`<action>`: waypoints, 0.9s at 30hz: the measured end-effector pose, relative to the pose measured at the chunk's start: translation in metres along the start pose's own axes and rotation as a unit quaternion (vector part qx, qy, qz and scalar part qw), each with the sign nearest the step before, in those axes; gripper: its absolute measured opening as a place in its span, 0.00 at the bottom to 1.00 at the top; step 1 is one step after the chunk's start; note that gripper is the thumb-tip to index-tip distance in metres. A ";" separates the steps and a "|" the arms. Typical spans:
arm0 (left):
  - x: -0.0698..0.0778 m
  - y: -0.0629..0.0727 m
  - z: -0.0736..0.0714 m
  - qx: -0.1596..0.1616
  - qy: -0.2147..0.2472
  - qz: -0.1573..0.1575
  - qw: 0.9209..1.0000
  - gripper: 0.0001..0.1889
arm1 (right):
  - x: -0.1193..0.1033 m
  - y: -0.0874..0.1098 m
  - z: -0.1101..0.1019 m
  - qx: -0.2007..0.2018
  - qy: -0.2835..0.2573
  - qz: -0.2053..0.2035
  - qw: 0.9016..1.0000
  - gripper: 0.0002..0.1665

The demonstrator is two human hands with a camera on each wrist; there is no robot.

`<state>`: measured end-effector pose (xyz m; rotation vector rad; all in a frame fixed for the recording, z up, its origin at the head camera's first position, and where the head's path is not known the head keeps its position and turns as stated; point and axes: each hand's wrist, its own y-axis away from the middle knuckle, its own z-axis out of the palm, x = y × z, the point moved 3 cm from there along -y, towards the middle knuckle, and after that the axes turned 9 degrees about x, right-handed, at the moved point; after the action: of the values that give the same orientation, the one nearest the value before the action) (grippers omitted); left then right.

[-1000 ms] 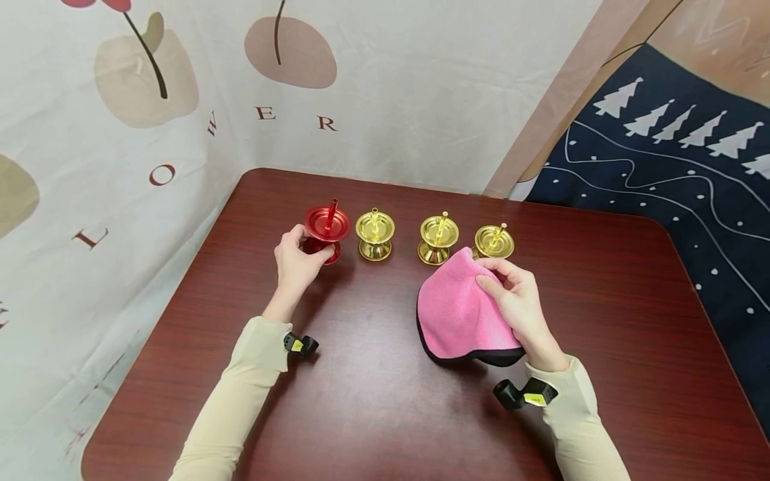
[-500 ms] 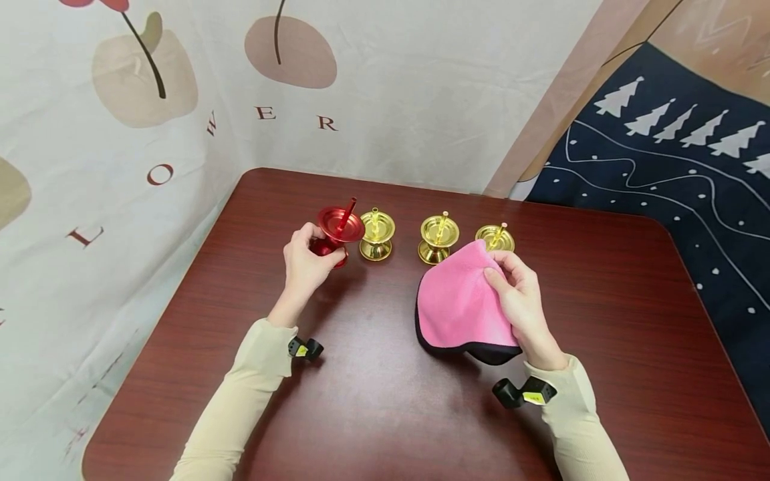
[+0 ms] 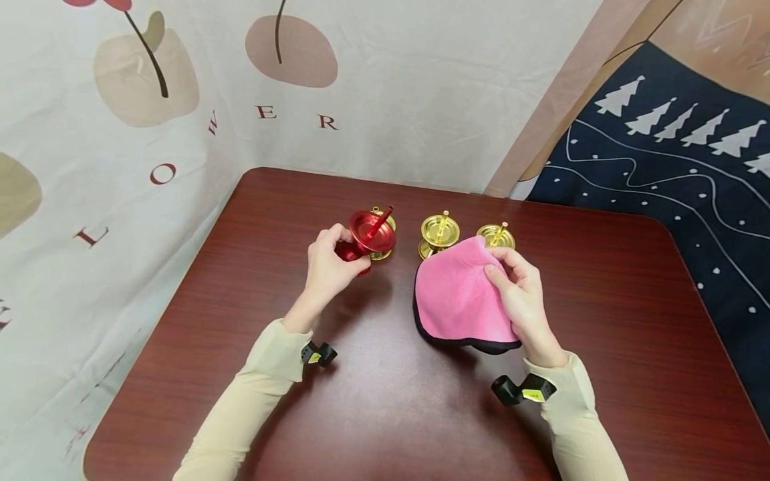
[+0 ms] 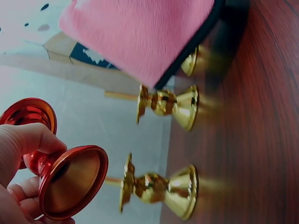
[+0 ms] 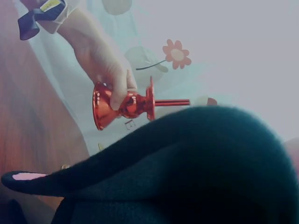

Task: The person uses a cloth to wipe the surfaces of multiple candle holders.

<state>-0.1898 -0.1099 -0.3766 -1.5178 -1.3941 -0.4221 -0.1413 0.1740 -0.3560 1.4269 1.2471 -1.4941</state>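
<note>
My left hand (image 3: 327, 270) grips a shiny red candle holder (image 3: 371, 232) by its stem. It is off the table and tilted to the right; the left wrist view shows the hollow underside of its base (image 4: 74, 182). My right hand (image 3: 522, 294) pinches the top of a pink cloth (image 3: 460, 294) with black edging, which hangs in the air. The cloth's dark side (image 5: 201, 154) fills the lower right wrist view and hides the right fingers there. Between the two hands there is a gap.
Several gold candle holders stand upright along the back: one (image 4: 182, 193) partly behind the red one, a middle one (image 3: 440, 232), and a right one (image 3: 499, 234) partly covered by the cloth. The reddish-brown table (image 3: 385, 401) meets printed wall hangings (image 3: 421, 87) behind.
My left hand has lifted the red candle holder and carried it rightward, tilting it, so it now overlaps the nearest gold one. The cloth in my right hand has risen slightly.
</note>
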 end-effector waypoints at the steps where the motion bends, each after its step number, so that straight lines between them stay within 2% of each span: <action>1: 0.003 0.000 0.002 -0.004 0.003 0.005 1.000 0.16 | -0.001 0.000 0.000 -0.001 -0.003 0.000 1.000 0.11; 6: 0.012 0.002 0.011 -0.018 0.010 0.031 0.999 0.15 | -0.003 0.001 0.000 0.010 -0.004 -0.015 1.000 0.11; 14: 0.027 0.006 0.026 -0.041 0.014 0.065 0.997 0.15 | -0.011 -0.002 0.003 0.034 -0.032 -0.119 0.992 0.07; 19: 0.038 0.010 0.035 -0.052 0.007 0.081 0.995 0.15 | -0.014 -0.002 0.007 0.046 -0.020 -0.154 0.987 0.06; 25: 0.050 0.015 0.045 -0.055 -0.004 0.096 0.994 0.14 | -0.021 -0.001 0.011 0.077 0.022 -0.218 0.973 0.08; 27: 0.053 0.016 0.047 -0.055 -0.003 0.097 0.994 0.15 | -0.024 0.001 0.011 0.079 0.027 -0.228 0.970 0.08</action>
<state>-0.1772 -0.0393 -0.3628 -1.7282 -1.2313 -0.3796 -0.1406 0.1605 -0.3329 1.3441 1.5979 -1.9052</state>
